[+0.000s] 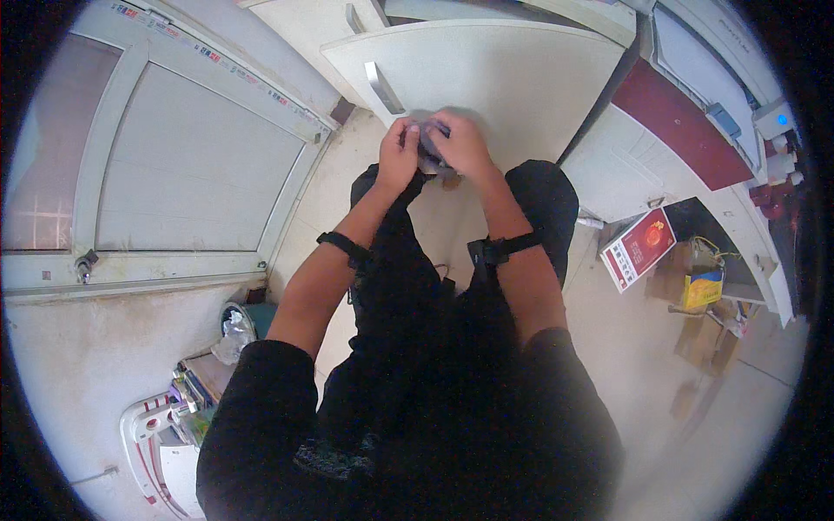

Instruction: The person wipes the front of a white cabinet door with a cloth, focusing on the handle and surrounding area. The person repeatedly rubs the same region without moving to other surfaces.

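Both hands meet in front of a white cabinet door (508, 71), just below its metal handle (384, 88). A small grey-purple piece, which looks soft like cloth, is between them (431, 144); what it is exactly cannot be told. My left hand (399, 151) grips its left side with thumb and fingers. On the other side my right hand (461, 144) is closed on it, the thumb bent over its top. Part of the grey piece is hidden by the fingers. Black bands circle both forearms, and black-clothed legs lie below the hands.
A white panelled door (202, 163) stands at the left, with a bin (260, 319) holding a plastic bag below it. At the right are a white desk (612, 156), a red printed box (638, 247), a yellow box (704, 290) and cardboard on the tiled floor (599, 332).
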A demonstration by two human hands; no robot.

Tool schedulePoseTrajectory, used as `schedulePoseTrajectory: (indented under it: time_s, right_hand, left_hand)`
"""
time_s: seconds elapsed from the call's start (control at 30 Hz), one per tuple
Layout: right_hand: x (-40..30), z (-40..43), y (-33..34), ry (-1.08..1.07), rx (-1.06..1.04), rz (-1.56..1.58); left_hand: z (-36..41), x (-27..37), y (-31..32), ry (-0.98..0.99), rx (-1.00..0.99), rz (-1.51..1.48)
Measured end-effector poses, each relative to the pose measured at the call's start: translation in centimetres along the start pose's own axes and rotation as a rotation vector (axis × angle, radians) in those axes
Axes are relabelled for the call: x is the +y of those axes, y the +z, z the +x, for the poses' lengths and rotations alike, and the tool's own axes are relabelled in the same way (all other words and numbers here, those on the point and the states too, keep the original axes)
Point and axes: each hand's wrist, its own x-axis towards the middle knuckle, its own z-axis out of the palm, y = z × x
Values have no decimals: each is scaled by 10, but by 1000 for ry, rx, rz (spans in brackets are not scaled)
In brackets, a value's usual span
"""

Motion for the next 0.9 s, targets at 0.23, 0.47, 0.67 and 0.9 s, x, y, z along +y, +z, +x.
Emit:
schedulePoseTrajectory:
  time_s: [0.23,0.47,0.67,0.9]
  right_hand:
    - [-7,6,6,33,13,93]
    - [20,14,-11,8,-211,78]
    - [-5,6,-17,112,-259,111]
    - [6,8,-18,98,-272,71]
  left_hand:
    - [9,3,-9,-192,4,-113]
    - [11,4,-10,-30,-78,87]
    - [12,-17,-19,-59,-71,81]
    - [15,-15,-21,-141,-55,32]
